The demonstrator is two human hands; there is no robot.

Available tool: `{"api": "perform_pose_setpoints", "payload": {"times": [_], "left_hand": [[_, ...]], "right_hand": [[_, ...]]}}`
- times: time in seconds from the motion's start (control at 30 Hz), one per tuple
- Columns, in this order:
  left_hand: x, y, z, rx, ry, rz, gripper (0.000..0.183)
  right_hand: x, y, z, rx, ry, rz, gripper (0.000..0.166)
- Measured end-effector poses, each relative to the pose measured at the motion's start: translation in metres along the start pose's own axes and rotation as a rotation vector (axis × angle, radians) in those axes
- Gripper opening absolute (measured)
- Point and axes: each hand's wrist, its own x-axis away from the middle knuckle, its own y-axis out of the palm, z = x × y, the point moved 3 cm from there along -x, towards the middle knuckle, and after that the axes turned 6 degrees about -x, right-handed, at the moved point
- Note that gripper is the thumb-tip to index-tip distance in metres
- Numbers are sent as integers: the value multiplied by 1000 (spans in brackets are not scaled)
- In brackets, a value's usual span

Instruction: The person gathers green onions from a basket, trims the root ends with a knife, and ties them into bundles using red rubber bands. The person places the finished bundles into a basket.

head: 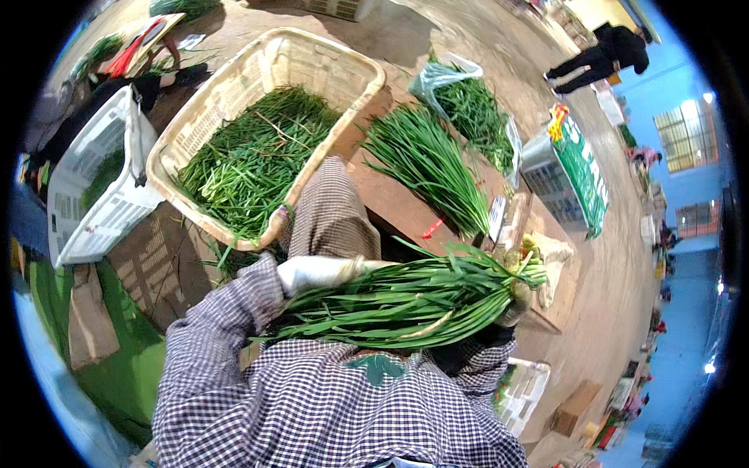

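A large bunch of long green leafy stalks, resembling garlic chives (409, 304), lies across the front of my checked shirt. My right hand (519, 297), apparently gloved, grips it near the pale stem ends. My left forearm, in a white sleeve cover, runs along the bunch's upper edge; leaves hide most of my left hand, so its grip cannot be told. Beyond the bunch, another pile of chives (427, 164) rests on a brown board (404, 213), beside a red printed strip (433, 228). A knife-like blade (497, 217) lies near a cylindrical object (516, 219).
A cream plastic basket (374, 82) of loose greens stands at upper left, beside a white crate (88, 234). An open plastic bag of greens (474, 111) lies beyond the board. A crate with a green printed sack (579, 169) stands to the right. A person in black (608, 58) is farther off.
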Motion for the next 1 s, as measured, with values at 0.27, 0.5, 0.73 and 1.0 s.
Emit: {"api": "perform_pose_setpoints", "payload": {"times": [0.27, 0.5, 0.73, 1.0], "left_hand": [[6, 31, -22, -611, -351, 374, 99], [33, -43, 39, -426, -730, 430, 60], [57, -67, 83, -485, -1004, 725, 59], [37, -17, 101, -971, -817, 717, 41]], "right_hand": [[-6, -87, 45, 96, 67, 429, 32], [-34, -223, 141, 207, -73, 315, 45], [-21, 44, 143, 1523, -188, -831, 113], [-31, 54, 233, 1332, -245, -817, 88]]}}
